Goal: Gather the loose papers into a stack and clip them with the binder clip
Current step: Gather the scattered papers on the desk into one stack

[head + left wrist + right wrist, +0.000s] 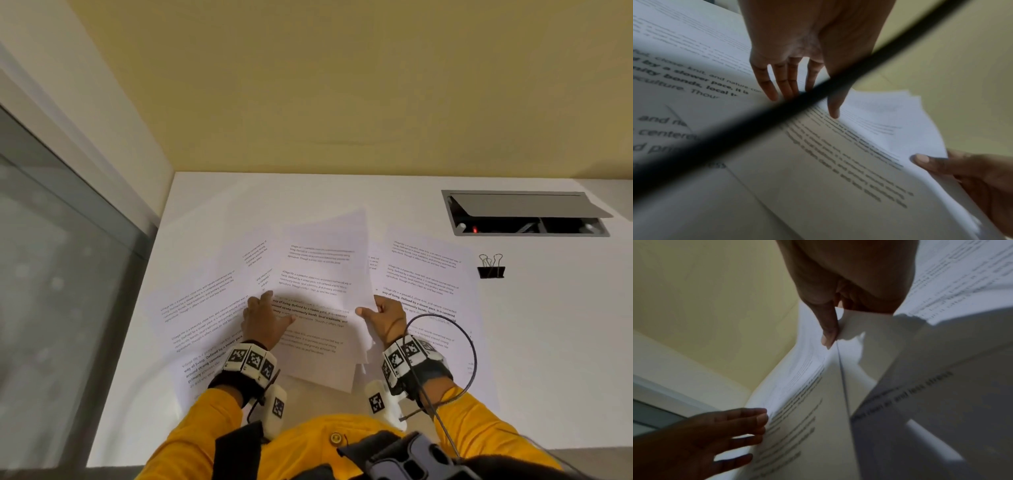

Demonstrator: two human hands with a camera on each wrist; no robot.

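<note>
1. Far-left sheet flat on the table, uncollected; slide it in under the bundle.
2. Left hand, fingers straight, pressing the bundle's left edge; use it to square the edges.
3. Gathered papers centre, raised, fanned unevenly.
4. Right hand pinching the bundle's right edge; keep the pinch.
5. Right sheet loose.
6. Binder clip far right, untouched.

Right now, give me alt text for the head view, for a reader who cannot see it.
The right hand pinches a bundle of papers lifted off a white desk while the left hand lies flat against them. More sheets lie loose; a black binder clip sits untouched to the right.
</note>
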